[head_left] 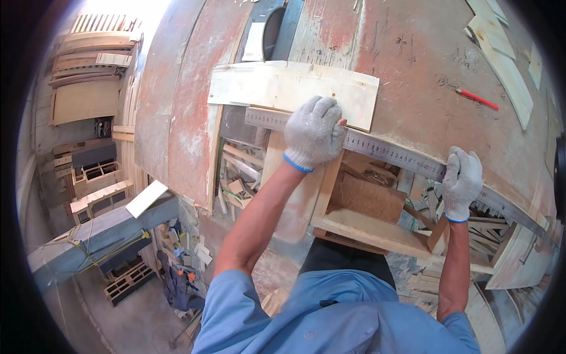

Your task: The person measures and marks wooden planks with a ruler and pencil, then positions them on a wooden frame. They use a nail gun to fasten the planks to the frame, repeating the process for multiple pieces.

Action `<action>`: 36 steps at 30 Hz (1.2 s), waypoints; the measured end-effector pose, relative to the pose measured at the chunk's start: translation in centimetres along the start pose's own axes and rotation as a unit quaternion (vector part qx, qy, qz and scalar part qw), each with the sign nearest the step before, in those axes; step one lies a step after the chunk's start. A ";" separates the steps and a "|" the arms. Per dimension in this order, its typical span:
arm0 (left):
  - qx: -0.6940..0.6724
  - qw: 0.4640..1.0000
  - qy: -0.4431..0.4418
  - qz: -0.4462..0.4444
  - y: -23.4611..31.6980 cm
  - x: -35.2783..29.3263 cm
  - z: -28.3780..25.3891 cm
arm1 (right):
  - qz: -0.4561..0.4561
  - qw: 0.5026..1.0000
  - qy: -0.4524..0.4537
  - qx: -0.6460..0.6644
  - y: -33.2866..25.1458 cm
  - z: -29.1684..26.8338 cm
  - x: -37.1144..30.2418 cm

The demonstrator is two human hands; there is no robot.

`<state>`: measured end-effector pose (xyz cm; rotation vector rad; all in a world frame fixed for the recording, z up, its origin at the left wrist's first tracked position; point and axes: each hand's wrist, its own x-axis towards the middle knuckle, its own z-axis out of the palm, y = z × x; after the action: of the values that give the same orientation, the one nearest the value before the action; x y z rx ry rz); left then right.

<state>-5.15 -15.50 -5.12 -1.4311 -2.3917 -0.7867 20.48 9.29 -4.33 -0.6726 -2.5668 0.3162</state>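
Both hands (314, 133) (gloved) on the long metal ruler (395, 154)

bright light (154, 13) upper left | grey floor (94, 315) lower left | worn reddish table (413, 112) | stacked boards (91, 44) far left

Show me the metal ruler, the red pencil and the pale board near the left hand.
Metal ruler (401, 157): head view, marked face between the hands.
Red pencil (478, 100): head view, middle of its shaft.
Pale board (280, 86): head view, upper face.
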 end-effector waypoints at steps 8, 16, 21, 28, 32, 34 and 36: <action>-0.005 1.000 0.003 0.015 -0.8 1.5 0.7 | 0.009 1.000 0.014 0.002 1.0 1.4 1.3; 0.012 0.998 0.044 0.038 -3.2 7.0 3.6 | 0.047 0.998 0.032 -0.023 3.4 3.5 7.1; 0.017 0.998 0.064 0.023 -4.0 8.7 5.4 | 0.090 0.995 -0.007 -0.046 4.1 4.2 9.7; 0.003 0.998 0.063 0.021 -4.2 8.8 5.6 | -0.006 0.998 -0.007 0.058 -1.7 8.7 16.1; -0.003 0.999 0.042 0.020 -3.9 9.0 5.1 | -0.071 0.989 -0.115 0.059 -7.4 13.3 21.0; -0.022 0.999 0.048 0.005 -4.1 8.7 4.8 | -0.087 0.985 -0.144 0.031 -9.6 14.0 22.5; -0.034 0.998 0.058 -0.012 -4.0 8.6 4.7 | -0.074 0.984 -0.162 -0.017 -10.9 14.1 23.8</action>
<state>-12.48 -7.97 -6.31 -1.3446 -2.3196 -0.9382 -9.16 10.73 -3.95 -0.4694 -2.9192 0.3581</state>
